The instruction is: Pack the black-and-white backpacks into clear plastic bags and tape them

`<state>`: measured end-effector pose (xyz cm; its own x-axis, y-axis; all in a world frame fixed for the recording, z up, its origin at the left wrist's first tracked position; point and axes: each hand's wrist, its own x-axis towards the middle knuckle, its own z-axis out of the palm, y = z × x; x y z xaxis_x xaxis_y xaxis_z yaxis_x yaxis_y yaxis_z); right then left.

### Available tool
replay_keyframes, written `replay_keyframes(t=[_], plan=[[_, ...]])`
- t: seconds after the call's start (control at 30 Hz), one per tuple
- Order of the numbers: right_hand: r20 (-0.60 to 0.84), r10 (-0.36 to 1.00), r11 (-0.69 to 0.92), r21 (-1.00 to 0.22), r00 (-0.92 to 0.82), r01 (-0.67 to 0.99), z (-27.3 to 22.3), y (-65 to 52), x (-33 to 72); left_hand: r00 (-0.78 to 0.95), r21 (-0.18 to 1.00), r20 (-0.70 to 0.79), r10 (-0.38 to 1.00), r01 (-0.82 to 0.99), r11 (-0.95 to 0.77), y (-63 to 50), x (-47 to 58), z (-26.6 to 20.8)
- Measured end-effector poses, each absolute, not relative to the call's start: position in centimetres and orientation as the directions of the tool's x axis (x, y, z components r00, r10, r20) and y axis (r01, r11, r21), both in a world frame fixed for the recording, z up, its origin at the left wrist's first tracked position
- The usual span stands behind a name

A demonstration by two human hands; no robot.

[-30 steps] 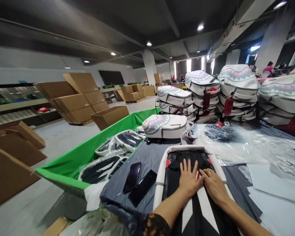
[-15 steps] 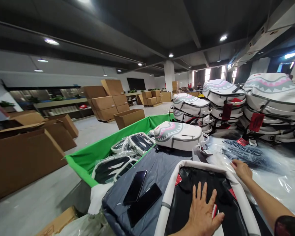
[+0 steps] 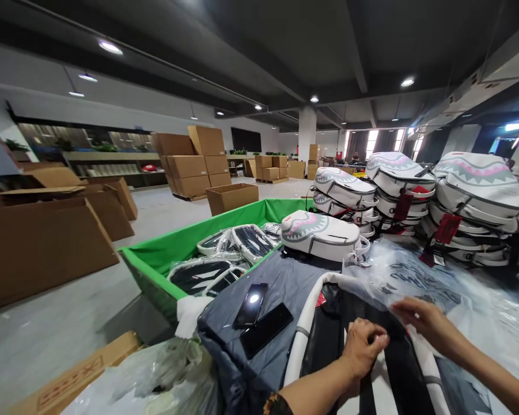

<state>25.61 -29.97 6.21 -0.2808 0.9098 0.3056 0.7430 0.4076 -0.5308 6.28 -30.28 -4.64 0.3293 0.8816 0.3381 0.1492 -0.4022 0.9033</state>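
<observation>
A white-edged backpack [image 3: 300, 346] lies in front of me with its black back panel and white strips facing up. My left hand [image 3: 365, 349] is over the middle of that panel, its fingers curled; whether anything is pinched in them I cannot make out. Near the backpack's right upper edge, my right hand [image 3: 427, 325] has its fingers pressed together on a clear plastic bag [image 3: 415, 271] with black printing. Part of the plastic reaches over the backpack's top rim. Another white backpack [image 3: 319, 236] with a shark-mouth print lies just beyond.
Stacked white backpacks [image 3: 475, 190] stand at the right. Two phones [image 3: 266, 328] lie on the grey cover [image 3: 302, 276]. To the left is a green-sided bin [image 3: 155, 253] with bagged backpacks. Cardboard boxes [image 3: 47, 248] stand on the floor, and crumpled plastic [image 3: 155, 374] is at lower left.
My left hand has gone from lying flat on the back panel to curled fingers. The plastic bag has come over the backpack's top edge with my right hand. The view has shifted slightly.
</observation>
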Motion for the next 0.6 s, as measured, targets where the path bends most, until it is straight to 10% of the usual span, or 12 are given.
replay_keyframes(t=[0.2, 0.4, 0.6], plan=[[0.203, 0.97, 0.236, -0.683, -0.13, 0.691, 2.0, -36.1, 22.3, 0.143, 0.856, -0.134, 0.981, -0.483, 0.187, -33.5, 7.2, -1.9], [-0.239, 0.944, -0.117, -0.887, -0.228, 0.447, 0.5, -35.6, 22.1, -0.012, 0.939, -0.112, 0.994, -0.33, 0.101, -35.1, 5.6, -2.6], [-0.159, 0.984, -0.118, -0.916, -0.078, 0.384, 1.8, -34.4, 21.3, 0.006, 0.985, -0.065, 0.998, -0.16, 0.065, -35.0, 3.5, -1.4]])
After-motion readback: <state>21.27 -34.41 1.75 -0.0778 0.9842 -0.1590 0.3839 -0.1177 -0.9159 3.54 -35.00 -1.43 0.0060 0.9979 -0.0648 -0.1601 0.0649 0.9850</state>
